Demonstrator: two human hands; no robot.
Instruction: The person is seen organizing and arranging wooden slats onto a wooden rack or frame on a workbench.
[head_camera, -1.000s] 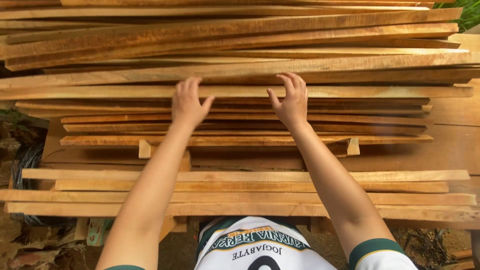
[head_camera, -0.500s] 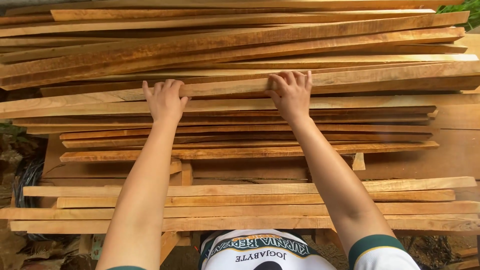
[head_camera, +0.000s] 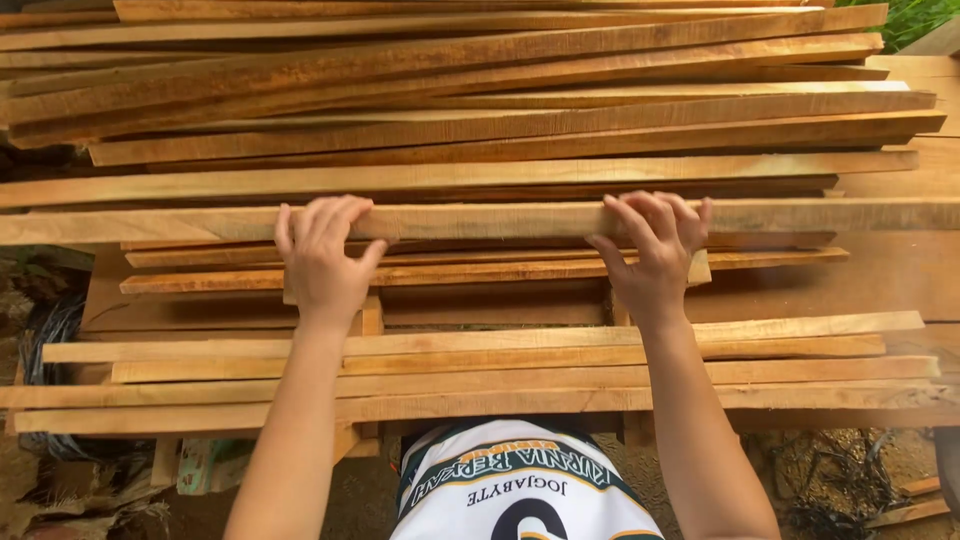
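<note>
Gripping one long rough-sawn plank (head_camera: 480, 222) — left hand (head_camera: 322, 262), right hand (head_camera: 652, 250), fingers curled over its edge.

You're standing in an outdoor timber yard or carpentry workshop: a deep stack of long, rough-sawn orange-brown wooden planks (head_camera: 480, 130) fills your view, more lie on a low wooden frame (head_camera: 500, 385), bare dirt ground (head_camera: 700, 450) below, green foliage (head_camera: 915, 15) beyond.
</note>
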